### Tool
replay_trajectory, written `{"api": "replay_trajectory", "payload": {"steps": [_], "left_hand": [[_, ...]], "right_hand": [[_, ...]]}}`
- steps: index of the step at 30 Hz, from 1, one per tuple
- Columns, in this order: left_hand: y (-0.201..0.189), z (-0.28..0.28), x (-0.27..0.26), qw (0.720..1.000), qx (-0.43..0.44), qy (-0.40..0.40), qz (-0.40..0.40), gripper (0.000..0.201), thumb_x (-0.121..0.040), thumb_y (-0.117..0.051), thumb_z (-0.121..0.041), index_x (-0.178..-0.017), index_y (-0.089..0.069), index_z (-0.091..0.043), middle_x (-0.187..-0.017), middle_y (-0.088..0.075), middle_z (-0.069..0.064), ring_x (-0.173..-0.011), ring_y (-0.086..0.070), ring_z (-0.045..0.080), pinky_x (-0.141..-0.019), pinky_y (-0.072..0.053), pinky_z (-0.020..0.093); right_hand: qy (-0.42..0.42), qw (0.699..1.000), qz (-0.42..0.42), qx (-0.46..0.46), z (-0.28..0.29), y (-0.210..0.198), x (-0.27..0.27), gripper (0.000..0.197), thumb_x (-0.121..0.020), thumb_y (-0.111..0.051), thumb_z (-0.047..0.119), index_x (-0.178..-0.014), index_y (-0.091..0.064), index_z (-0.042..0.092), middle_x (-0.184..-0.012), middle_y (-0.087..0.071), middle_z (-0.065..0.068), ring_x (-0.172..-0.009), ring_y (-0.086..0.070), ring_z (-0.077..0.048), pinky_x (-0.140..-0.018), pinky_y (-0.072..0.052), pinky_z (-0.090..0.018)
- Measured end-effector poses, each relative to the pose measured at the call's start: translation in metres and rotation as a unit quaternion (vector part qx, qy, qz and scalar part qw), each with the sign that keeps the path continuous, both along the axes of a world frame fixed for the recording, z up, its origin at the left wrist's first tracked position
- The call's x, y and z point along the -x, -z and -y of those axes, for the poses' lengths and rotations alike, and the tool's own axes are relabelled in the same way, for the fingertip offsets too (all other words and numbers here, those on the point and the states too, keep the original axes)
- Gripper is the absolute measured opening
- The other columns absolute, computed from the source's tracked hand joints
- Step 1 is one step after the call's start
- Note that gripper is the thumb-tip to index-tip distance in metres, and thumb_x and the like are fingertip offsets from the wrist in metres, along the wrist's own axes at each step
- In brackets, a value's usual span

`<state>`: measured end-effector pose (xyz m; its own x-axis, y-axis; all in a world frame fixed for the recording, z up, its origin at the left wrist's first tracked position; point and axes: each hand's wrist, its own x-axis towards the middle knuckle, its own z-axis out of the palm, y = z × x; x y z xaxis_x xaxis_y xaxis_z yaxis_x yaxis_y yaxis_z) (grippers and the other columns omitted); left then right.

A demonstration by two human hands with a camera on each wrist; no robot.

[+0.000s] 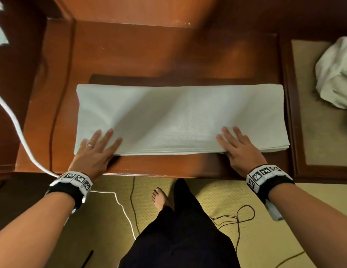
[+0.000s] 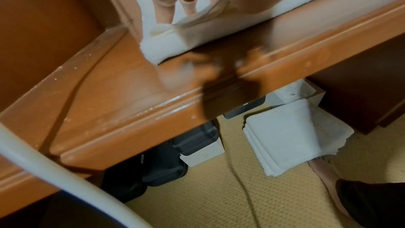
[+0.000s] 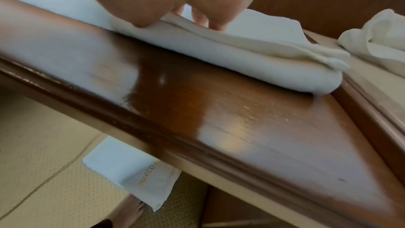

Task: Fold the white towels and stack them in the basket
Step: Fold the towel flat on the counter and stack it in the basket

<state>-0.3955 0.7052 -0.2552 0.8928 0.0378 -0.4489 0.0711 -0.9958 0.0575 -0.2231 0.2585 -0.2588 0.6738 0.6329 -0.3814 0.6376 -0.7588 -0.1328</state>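
Fingers (image 1: 108,135) of the left hand (image 1: 95,149) straight, spread, flat on the towel (image 1: 180,120) at its near-left corner. Right hand (image 1: 236,146) mirrors it at the near-right: fingers extended on top, pressing, nothing gripped (thumbs sit at or under the near edge, can't tell which).

Towel is already folded into a long multi-layer strip on the table (image 1: 168,55), close to the table's front edge. Long axis runs left-right, across the person. Each hand is equally near its own end, so my guess is the next fold goes end over end, either hand could lead.

Unfolded white pile (image 1: 337,74) lies right of the towel, well apart. Folded towels (image 2: 291,136) on the floor below the table. Can't make out a basket.
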Motion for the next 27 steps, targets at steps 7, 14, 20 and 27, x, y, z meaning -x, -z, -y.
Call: {"api": "replay_trajectory", "payload": {"steps": [7,14,20,27], "left_hand": [[-0.038,0.024,-0.034,0.994,-0.035,-0.067,-0.076,0.08,-0.086,-0.01,-0.077,-0.151,-0.027,-0.032,-0.162,-0.022,0.003,-0.138,-0.042,0.035,-0.1,-0.047,0.056],[-0.005,0.103,-0.071,0.998,0.007,-0.058,-0.025,0.077,-0.091,-0.003,-0.075,-0.156,0.015,-0.036,-0.165,0.023,0.007,-0.153,0.007,0.036,-0.119,-0.013,0.06],[0.017,0.075,-0.061,0.996,0.01,-0.088,-0.012,0.081,-0.085,0.001,-0.084,-0.15,0.026,-0.044,-0.157,0.04,-0.002,-0.148,0.026,0.036,-0.116,0.004,0.066],[0.014,0.057,-0.06,0.994,0.012,-0.1,-0.031,0.084,-0.079,0.0,-0.089,-0.146,0.031,-0.049,-0.154,0.045,-0.005,-0.147,0.031,0.034,-0.116,0.006,0.067]], "right_hand": [[0.066,0.996,-0.055,0.024,-0.026,-0.03,0.003,0.064,-0.096,-0.022,0.058,-0.152,-0.026,0.026,-0.164,-0.008,0.004,-0.151,-0.003,-0.026,-0.109,-0.037,-0.049],[0.015,0.999,0.026,-0.039,-0.109,-0.014,0.006,0.057,-0.096,-0.035,0.046,-0.145,-0.041,0.018,-0.158,-0.026,-0.016,-0.142,-0.028,-0.043,-0.109,-0.033,-0.059],[0.046,0.998,0.036,-0.011,-0.123,0.015,-0.001,0.078,-0.09,-0.024,0.072,-0.156,-0.006,0.036,-0.164,0.013,-0.005,-0.15,0.011,-0.034,-0.118,-0.002,-0.062],[0.255,0.965,0.001,0.063,0.002,0.002,-0.018,0.079,-0.088,-0.012,0.081,-0.15,0.019,0.043,-0.159,0.03,0.001,-0.147,0.025,-0.028,-0.118,0.007,-0.053]]}}
